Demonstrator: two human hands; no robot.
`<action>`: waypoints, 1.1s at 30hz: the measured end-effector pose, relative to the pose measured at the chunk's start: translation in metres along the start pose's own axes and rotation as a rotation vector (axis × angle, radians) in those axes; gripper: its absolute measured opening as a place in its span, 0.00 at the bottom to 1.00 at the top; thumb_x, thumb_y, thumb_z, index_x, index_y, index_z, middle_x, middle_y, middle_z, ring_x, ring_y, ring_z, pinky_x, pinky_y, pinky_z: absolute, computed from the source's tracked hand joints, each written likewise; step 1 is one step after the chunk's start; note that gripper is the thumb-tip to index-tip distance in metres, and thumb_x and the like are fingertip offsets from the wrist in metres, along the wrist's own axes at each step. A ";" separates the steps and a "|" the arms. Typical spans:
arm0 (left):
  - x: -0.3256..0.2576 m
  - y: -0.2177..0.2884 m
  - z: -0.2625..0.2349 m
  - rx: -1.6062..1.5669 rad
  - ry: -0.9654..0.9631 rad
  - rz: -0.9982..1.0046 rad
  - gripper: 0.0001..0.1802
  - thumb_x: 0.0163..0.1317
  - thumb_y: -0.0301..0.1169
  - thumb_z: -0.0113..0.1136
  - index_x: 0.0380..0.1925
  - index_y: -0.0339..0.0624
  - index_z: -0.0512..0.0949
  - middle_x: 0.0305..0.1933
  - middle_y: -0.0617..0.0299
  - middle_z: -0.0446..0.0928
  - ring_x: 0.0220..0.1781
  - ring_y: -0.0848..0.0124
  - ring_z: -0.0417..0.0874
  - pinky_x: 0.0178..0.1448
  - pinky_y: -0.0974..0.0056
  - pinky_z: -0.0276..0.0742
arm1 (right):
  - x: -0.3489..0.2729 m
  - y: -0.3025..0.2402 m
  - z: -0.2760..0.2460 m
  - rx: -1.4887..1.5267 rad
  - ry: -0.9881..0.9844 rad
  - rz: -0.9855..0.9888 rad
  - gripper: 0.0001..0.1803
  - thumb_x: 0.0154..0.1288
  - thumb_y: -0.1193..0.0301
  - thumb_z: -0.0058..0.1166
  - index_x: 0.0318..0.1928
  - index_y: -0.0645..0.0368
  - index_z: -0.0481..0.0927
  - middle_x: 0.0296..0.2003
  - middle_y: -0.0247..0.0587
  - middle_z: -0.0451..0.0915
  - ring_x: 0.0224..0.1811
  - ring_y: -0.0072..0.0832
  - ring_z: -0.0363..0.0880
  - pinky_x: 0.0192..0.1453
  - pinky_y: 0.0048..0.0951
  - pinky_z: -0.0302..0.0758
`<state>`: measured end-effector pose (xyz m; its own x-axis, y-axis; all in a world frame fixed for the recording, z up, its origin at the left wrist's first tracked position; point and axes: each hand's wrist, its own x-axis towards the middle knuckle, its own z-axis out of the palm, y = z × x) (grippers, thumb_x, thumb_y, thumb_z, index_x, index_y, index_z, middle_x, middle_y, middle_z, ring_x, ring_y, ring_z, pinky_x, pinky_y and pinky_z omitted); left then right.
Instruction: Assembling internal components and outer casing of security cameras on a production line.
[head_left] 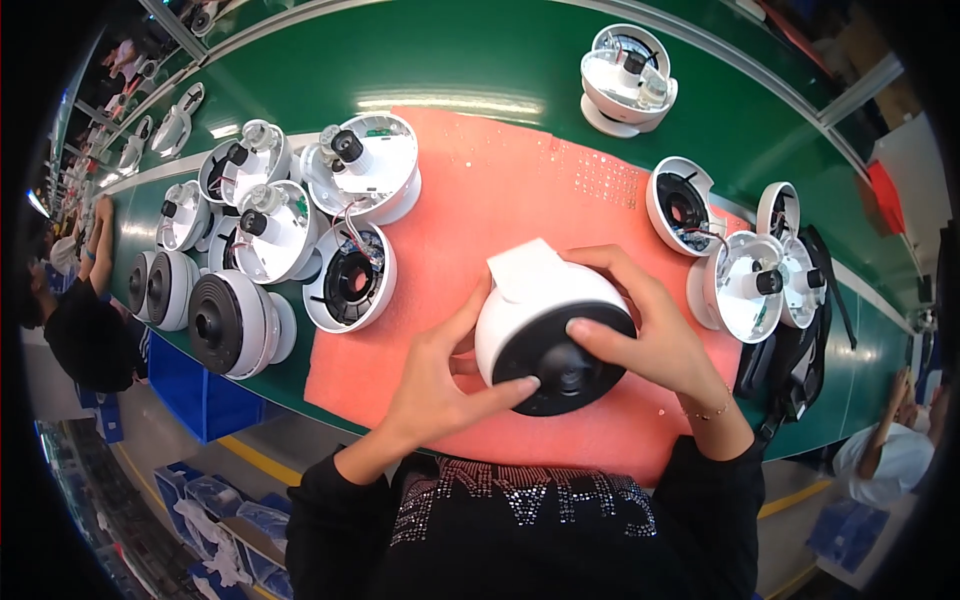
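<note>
Both my hands hold a round white camera-like device (566, 345) with a black front and a white square foot tilted toward the far side. My left hand (435, 385) grips its left side, thumb resting on the lower part of the black front. Around the right side curls my right hand (650, 325), its thumb pressed on the black front near the top. The device is above an orange-pink foam mat (480, 190). Most of my fingers behind the device are hidden.
At left stand several opened white housings (370, 165) with wires and lenses, beside black-fronted units (230, 325). More opened housings (745, 290) stand at right, next to a black strap or tool (800, 370). One housing (628, 85) is on the far green bench (480, 60). Co-workers sit at both sides.
</note>
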<state>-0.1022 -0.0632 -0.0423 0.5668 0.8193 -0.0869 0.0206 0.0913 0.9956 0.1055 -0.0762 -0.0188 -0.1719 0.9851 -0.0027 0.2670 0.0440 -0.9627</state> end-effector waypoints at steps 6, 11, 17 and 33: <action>-0.003 0.018 0.005 0.404 0.031 0.341 0.53 0.37 0.30 0.70 0.61 0.26 0.49 0.52 0.37 0.68 0.50 0.55 0.76 0.46 0.61 0.77 | 0.001 -0.004 0.001 -0.077 0.144 -0.332 0.39 0.32 0.57 0.72 0.42 0.66 0.67 0.41 0.53 0.76 0.41 0.38 0.78 0.44 0.31 0.74; 0.000 0.012 0.005 0.484 0.107 0.377 0.52 0.37 0.32 0.70 0.60 0.26 0.50 0.45 0.41 0.73 0.44 0.57 0.79 0.44 0.63 0.78 | 0.012 0.004 -0.001 -0.202 0.165 -0.452 0.36 0.31 0.57 0.73 0.36 0.67 0.69 0.33 0.52 0.78 0.35 0.38 0.80 0.41 0.32 0.76; 0.021 0.000 -0.003 0.401 0.152 0.380 0.50 0.39 0.33 0.69 0.61 0.28 0.52 0.40 0.46 0.76 0.42 0.61 0.80 0.41 0.63 0.79 | 0.026 0.001 -0.007 -0.099 0.104 -0.287 0.37 0.36 0.56 0.68 0.44 0.65 0.67 0.40 0.47 0.75 0.43 0.33 0.75 0.48 0.28 0.69; 0.030 -0.051 -0.012 0.187 0.103 0.315 0.51 0.42 0.27 0.67 0.63 0.31 0.46 0.64 0.45 0.54 0.65 0.58 0.58 0.64 0.59 0.58 | 0.019 0.032 -0.008 -0.112 -0.098 -0.249 0.45 0.39 0.61 0.68 0.60 0.59 0.62 0.62 0.48 0.57 0.65 0.38 0.53 0.66 0.36 0.53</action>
<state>-0.0965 -0.0366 -0.0963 0.4843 0.8440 0.2305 0.0144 -0.2711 0.9625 0.1181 -0.0548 -0.0479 -0.3345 0.9213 0.1984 0.3077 0.3058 -0.9010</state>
